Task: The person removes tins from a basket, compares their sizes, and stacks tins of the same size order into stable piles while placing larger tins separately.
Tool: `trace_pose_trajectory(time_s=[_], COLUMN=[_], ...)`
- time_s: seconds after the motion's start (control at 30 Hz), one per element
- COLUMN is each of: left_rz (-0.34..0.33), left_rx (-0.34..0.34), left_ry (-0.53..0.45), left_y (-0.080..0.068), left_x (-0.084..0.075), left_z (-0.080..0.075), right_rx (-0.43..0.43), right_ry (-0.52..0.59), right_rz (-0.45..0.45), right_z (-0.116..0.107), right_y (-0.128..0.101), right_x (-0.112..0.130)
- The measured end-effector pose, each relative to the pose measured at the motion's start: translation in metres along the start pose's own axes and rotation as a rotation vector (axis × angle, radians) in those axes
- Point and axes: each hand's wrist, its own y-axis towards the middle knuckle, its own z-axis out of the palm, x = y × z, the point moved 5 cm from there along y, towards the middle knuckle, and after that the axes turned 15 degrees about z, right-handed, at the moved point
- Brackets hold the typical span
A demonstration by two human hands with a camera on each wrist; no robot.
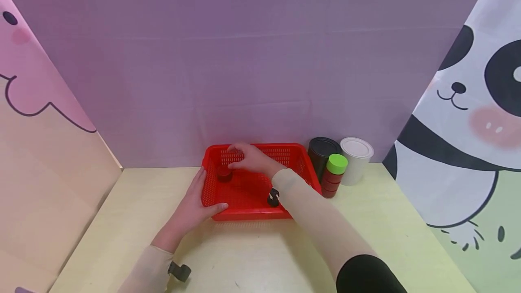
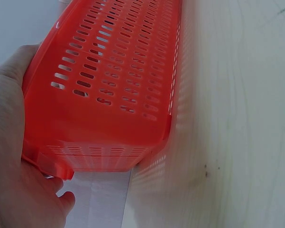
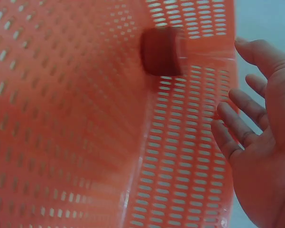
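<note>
A red plastic basket (image 1: 252,215) with slotted walls stands on the table. My left hand (image 1: 193,211) holds its front left corner, thumb over the front rim and fingers along the outside of the left wall. In the left wrist view, the palm lies close against the basket's rim (image 2: 42,66). Above the basket's left part hovers my right hand (image 1: 254,161), fingers spread and holding nothing. Below its fingertips, a small dark red cylinder (image 1: 224,174) rests inside near the left wall. The right wrist view shows this short dark red cylinder (image 3: 161,51) apart from the open fingers.
Right of the basket stand a black canister (image 1: 323,147), a white lidded canister (image 1: 356,159) and a dark red jar with a green lid (image 1: 336,171). A purple backdrop (image 1: 244,67) rises behind the pale wooden table (image 1: 252,257); printed panels flank both sides.
</note>
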Motion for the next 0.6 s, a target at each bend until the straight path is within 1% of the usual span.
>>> trace_pose_trajectory(time_s=[0.07, 0.27, 0.4, 0.6], left_rz=[-0.006, -0.017, -0.016, -0.017], left_rx=[0.001, 0.0, 0.004, 0.001], left_ry=[0.005, 0.013, 0.016, 0.006], left_y=[0.0, 0.0, -0.001, -0.001], left_x=[-0.001, -0.001, -0.001, 0.0], left_z=[0.0, -0.001, 0.0, 0.001], right_rx=[0.009, 0.035, 0.059, 0.069], right_ry=[-0.04, -0.154, -0.153, -0.167], right_rz=[0.008, -0.013, -0.019, -0.008], right_z=[0.007, 0.023, 0.031, 0.034], right_y=[0.001, 0.006, 0.007, 0.007], right_x=[0.0, 0.003, 0.003, 0.003])
